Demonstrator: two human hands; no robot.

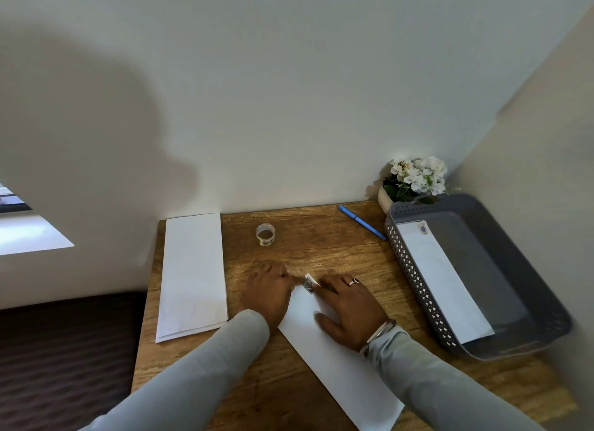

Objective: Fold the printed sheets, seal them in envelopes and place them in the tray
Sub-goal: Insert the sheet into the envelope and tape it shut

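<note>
A white envelope [340, 363] lies diagonally on the wooden desk [321, 247] in front of me. A small stamp [310, 282] sits at its far corner. My right hand [350, 308] lies flat on the envelope, its fingers reaching toward the stamp. My left hand [268, 290] rests at the envelope's left edge with fingertips at the stamp; whether it pinches the stamp is hidden. A stack of white sheets [193, 276] lies at the desk's left side. The grey tray [475, 269] at the right holds one stamped envelope [440, 276].
A tape roll [265, 234] stands at the middle back of the desk. A blue pen [361, 222] lies near the tray's far corner. A pot of white flowers [414, 179] stands in the back corner by the wall. Left of the desk the surface drops away to a dark one.
</note>
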